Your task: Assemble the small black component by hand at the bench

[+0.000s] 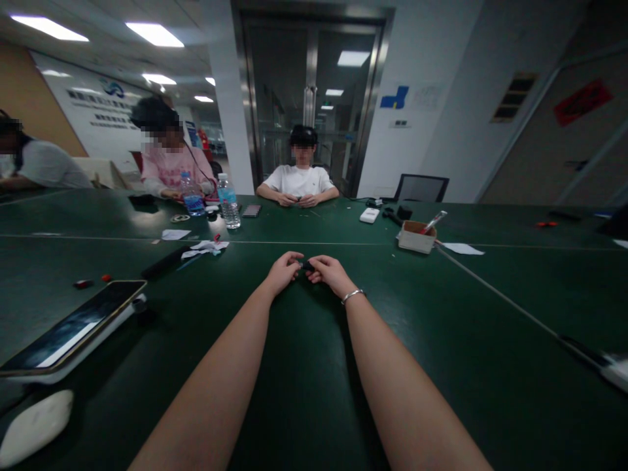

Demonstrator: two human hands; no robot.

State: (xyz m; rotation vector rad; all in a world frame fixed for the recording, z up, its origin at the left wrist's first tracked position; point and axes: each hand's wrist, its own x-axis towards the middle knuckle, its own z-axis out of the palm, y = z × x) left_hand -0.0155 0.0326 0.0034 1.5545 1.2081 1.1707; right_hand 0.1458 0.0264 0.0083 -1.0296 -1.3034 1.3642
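Note:
Both my hands meet over the green table (pixel 314 366), around a small black object (pixel 307 266) too small to name. My right hand (pixel 331 275), with a silver bracelet (pixel 353 296) at its wrist, pinches the object between thumb and fingers. From the other side, my left hand (pixel 283 273) is closed at the object's left end, its index finger reaching forward above the thumb. My fingers hide part of the object.
At left lie a phone (pixel 78 327) on a stand and a white computer mouse (pixel 36 425). Farther off are water bottles (pixel 228 203), crumpled paper (pixel 206 247) and a small box (pixel 416 239) holding a pen. Several people sit around the table, one directly opposite.

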